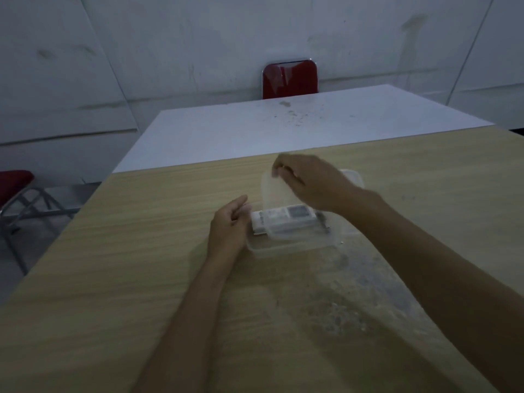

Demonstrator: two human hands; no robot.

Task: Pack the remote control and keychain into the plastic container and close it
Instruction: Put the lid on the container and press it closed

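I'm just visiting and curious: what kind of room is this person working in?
Probably a plain meeting or canteen-type room, dimly lit. A wood-grain table butts against a white table, red padded metal-framed chairs stand around them, and the walls are bare, scuffed pale panels.

We are seeing a pale wood-grain table; a clear, frosted plastic container showing a white remote control with a dark screen; a white table; glossy red chairs.

Head-worn view, forward and down, close over the wooden table.
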